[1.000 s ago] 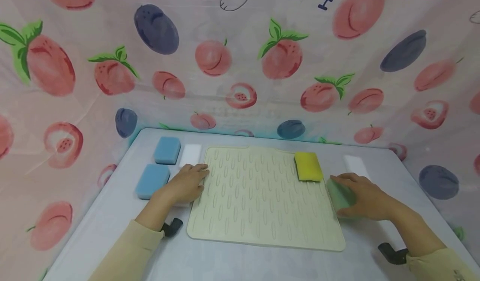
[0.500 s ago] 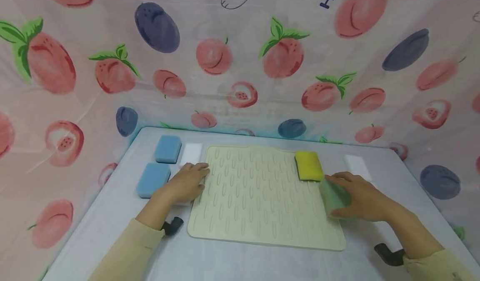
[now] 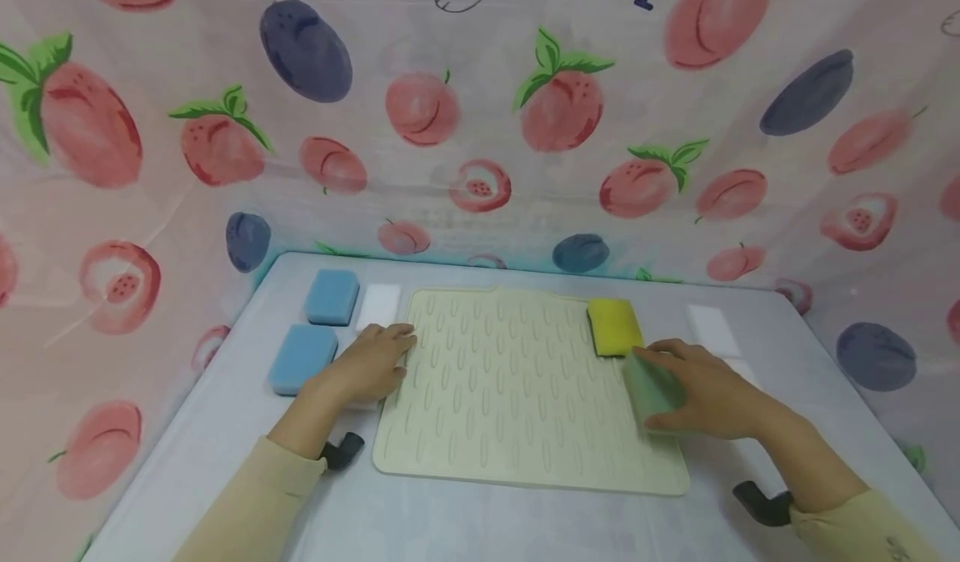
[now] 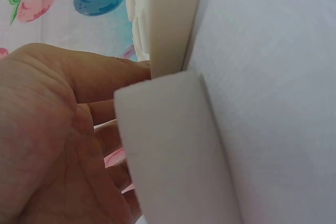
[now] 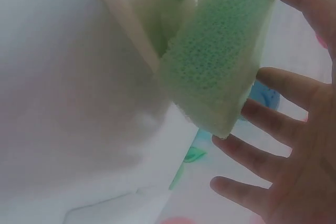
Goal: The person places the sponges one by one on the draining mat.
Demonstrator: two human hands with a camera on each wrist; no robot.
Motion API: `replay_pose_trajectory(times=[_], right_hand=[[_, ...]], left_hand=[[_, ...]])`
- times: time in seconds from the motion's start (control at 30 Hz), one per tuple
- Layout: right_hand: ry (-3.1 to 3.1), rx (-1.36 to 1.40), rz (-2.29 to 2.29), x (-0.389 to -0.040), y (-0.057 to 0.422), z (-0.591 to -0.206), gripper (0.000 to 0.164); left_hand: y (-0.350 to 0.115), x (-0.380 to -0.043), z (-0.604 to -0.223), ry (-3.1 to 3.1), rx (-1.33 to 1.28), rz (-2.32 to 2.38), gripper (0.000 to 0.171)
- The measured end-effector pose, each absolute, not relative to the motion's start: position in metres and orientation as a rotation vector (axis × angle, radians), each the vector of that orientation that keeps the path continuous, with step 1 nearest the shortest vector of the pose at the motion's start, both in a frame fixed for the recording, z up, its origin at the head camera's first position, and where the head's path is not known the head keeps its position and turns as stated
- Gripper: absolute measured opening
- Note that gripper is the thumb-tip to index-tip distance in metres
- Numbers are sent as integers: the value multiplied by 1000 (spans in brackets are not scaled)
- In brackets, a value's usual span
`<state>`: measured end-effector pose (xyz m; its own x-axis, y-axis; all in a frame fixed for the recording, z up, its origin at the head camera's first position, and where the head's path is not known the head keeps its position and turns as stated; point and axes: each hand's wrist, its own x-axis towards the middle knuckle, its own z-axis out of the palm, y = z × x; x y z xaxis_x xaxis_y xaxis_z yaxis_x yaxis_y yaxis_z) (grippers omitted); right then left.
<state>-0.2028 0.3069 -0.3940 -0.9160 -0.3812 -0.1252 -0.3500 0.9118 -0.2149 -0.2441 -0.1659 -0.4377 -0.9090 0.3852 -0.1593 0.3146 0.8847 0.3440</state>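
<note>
My right hand [image 3: 712,391] pinches a green sponge [image 3: 654,388] between thumb and fingertips, tilted over the right edge of a cream ridged mat [image 3: 525,395]. In the right wrist view the porous green sponge [image 5: 215,51] is held at its edges by the thumb and some spread fingers. A yellow sponge [image 3: 615,327] with a dark underside lies at the mat's back right corner, close to the thumb or forefinger side of that hand. My left hand [image 3: 369,366] rests at the mat's left edge, fingers extended. A white block [image 4: 168,145] stands beside its palm against the mat's end.
Two blue sponges [image 3: 332,297] lie left of the mat, one behind the other. A flat white block [image 3: 378,305] sits behind my left hand. Another white block [image 3: 712,330] lies beyond the right hand. A fruit-print cloth [image 3: 480,128] hangs behind the table.
My right hand has moved left with the green sponge, from beside the mat to over its right edge. The left hand stays in place.
</note>
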Motion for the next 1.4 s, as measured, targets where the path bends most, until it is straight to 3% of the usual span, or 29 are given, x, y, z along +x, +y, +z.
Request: replay_pose_trajectory(times=[1.4], right_hand=[[2871, -584, -311, -201, 282, -404, 101]], left_hand=[[-164, -246, -441, 2839, 552, 430, 55]])
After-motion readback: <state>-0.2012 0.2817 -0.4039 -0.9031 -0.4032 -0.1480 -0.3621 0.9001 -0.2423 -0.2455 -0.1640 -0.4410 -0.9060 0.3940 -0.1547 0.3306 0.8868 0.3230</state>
